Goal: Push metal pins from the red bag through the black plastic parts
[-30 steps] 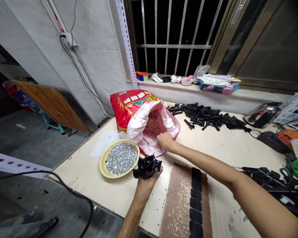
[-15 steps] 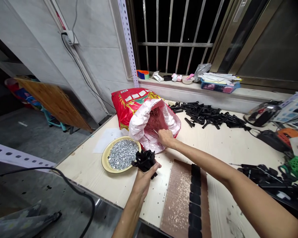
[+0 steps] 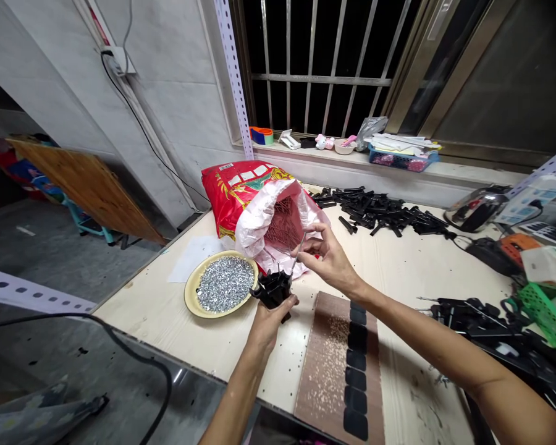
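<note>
My left hand [image 3: 267, 324] is wrapped round a bunch of black plastic parts [image 3: 272, 289] above the table's front edge. Between the fingertips of my right hand [image 3: 327, 256] is a thin metal rod [image 3: 298, 254], slanting down so that its lower end meets the top of the bunch. Whether the rod sits inside one of the parts I cannot tell. Behind the hands lies a red sack [image 3: 229, 193] with its white mouth folded open, full of thin reddish-brown rods [image 3: 285, 227]. A yellow dish [image 3: 191, 303] of small shiny metal pieces [image 3: 227, 284] stands left of the bunch.
Right of my left hand, a brown board [image 3: 317, 383] carries a row of black rounded pads [image 3: 356, 361]. Loose black parts [image 3: 380, 210] are heaped by the windowsill. More black pieces with metal rods [image 3: 482, 327] and a green basket [image 3: 544, 315] occupy the right side.
My right hand has come out of the sack's mouth and moved up and right, bringing a thin metal rod over to the bunch. My left hand still grips the black parts. The view has shifted slightly.
</note>
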